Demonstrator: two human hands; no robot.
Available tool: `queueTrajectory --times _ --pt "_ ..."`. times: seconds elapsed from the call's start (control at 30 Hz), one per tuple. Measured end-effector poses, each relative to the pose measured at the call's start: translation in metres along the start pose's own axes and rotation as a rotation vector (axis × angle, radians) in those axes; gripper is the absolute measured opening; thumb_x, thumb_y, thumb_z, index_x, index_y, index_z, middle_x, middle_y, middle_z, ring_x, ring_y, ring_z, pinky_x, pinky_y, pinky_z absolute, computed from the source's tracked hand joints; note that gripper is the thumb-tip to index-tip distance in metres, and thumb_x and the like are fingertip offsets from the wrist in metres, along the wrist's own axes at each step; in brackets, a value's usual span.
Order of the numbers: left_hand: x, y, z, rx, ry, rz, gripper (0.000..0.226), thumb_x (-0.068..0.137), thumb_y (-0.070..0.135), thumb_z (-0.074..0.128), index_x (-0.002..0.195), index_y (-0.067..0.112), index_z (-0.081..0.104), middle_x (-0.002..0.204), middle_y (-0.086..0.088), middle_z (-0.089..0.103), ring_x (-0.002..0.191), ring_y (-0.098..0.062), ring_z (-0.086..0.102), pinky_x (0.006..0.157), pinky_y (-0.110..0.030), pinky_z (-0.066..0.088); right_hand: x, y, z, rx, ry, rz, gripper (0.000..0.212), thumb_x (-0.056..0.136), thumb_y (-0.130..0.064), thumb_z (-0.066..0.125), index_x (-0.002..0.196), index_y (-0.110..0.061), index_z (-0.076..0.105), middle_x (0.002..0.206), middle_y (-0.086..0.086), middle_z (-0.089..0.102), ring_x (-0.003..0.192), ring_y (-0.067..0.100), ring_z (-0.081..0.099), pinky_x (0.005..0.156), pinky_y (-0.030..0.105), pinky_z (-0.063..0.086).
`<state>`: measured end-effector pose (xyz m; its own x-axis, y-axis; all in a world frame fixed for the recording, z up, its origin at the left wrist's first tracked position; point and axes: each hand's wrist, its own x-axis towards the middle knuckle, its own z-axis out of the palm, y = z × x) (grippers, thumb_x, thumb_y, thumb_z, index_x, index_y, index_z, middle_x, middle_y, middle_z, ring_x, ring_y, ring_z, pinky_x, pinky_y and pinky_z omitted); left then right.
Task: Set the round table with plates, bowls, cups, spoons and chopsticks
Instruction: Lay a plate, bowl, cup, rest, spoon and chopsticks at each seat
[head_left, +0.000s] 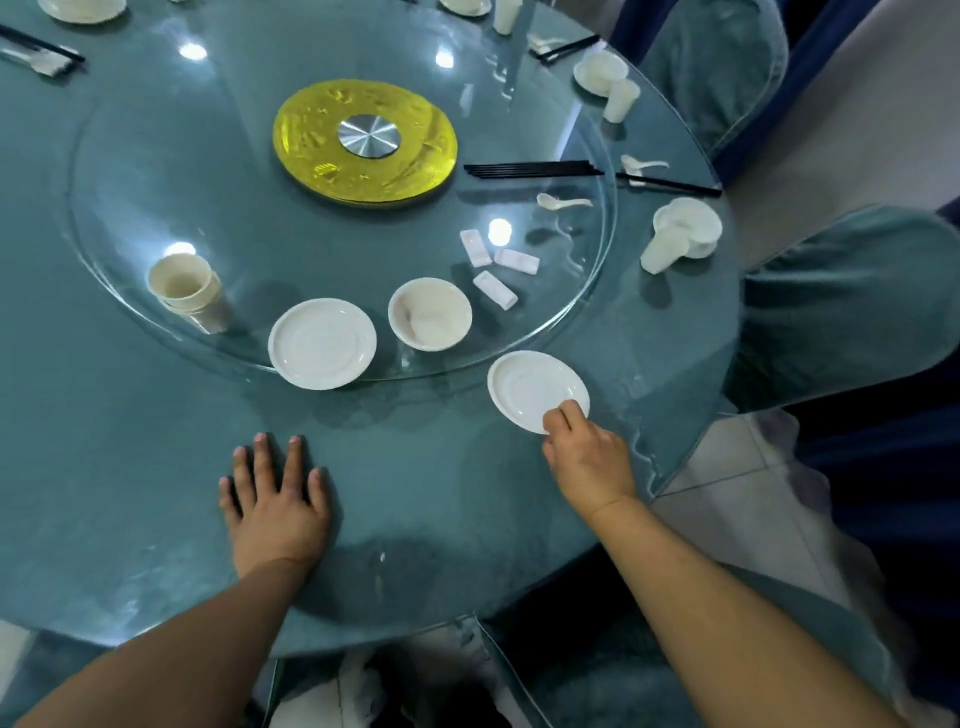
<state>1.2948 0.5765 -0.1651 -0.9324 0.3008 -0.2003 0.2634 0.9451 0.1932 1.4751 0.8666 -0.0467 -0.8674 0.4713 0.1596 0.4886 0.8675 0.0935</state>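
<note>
The right hand (589, 460) pinches the near rim of a small white plate (530, 387), fingers curled over its edge. The plate lies flat on the table (130, 467), near right, just outside the glass turntable (156, 156). The left hand (278, 499) rests palm-down on the table, fingers straight and spread, holding nothing.

On the turntable's near edge:
- a second plate (322, 343), left of centre, overhanging the rim slightly;
- a bowl (430, 313) just right of it;
- a stack of cups (189, 293) to the left, upright;
- three white rests (493, 265) right of the bowl, lying loose and apart;
- a spoon (561, 201) farther right;
- a bundle of black chopsticks (530, 169) beyond the spoon, lying left to right.

A yellow disc (311, 124) with a metal hub (369, 135) marks the turntable centre.

At the right edge of the table a place is laid — bowl on plate (693, 223) with a tipped cup (662, 252) leaning against it, spoon and chopsticks (670, 183) just beyond. Another laid place (602, 73) sits farther round, with an upright cup beside it. Covered chairs (852, 301) stand right of the table.
</note>
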Motion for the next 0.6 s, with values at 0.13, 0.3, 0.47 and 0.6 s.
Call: queueTrajectory --times 0.13,0.3,0.47,0.6 --pt "-0.001 0.000 0.000 0.013 -0.006 0.006 0.058 0.098 0.056 0.017 0.153 0.039 0.022 0.165 -0.001 0.006 0.151 -0.021 -0.006 0.121 -0.044 -0.008 -0.025 0.000 0.022 -0.019 -0.197 0.095 0.016 0.074 -0.009 0.074 0.085 -0.007 0.062 0.086 0.010 0.058 0.055 0.030 0.059 0.041 0.034 0.041" --pt "-0.001 0.001 -0.003 0.023 -0.016 0.005 0.056 0.100 0.054 0.021 0.154 0.038 0.020 0.165 0.000 0.003 0.151 -0.021 -0.008 0.122 -0.046 -0.006 -0.047 -0.009 0.044 -0.041 -0.427 0.171 0.020 0.085 -0.008 0.060 0.103 -0.015 0.054 0.104 0.004 0.053 0.079 0.026 0.062 0.053 0.034 0.037" --pt "-0.001 0.000 -0.003 0.015 -0.024 0.011 0.056 0.100 0.055 0.019 0.154 0.039 0.019 0.165 0.001 0.001 0.151 -0.020 -0.009 0.122 -0.046 -0.006 -0.055 -0.011 0.045 -0.049 -0.553 0.245 0.034 0.083 -0.001 0.055 0.112 -0.017 0.048 0.114 0.003 0.047 0.091 0.024 0.059 0.058 0.034 0.037" --pt "0.000 -0.001 0.000 0.013 -0.016 0.012 0.056 0.100 0.055 0.020 0.154 0.039 0.020 0.165 0.001 0.002 0.151 -0.020 -0.009 0.122 -0.047 -0.004 -0.052 -0.008 0.041 -0.047 -0.585 0.307 0.032 0.084 -0.001 0.054 0.112 -0.017 0.049 0.116 0.002 0.047 0.098 0.023 0.057 0.061 0.034 0.039"
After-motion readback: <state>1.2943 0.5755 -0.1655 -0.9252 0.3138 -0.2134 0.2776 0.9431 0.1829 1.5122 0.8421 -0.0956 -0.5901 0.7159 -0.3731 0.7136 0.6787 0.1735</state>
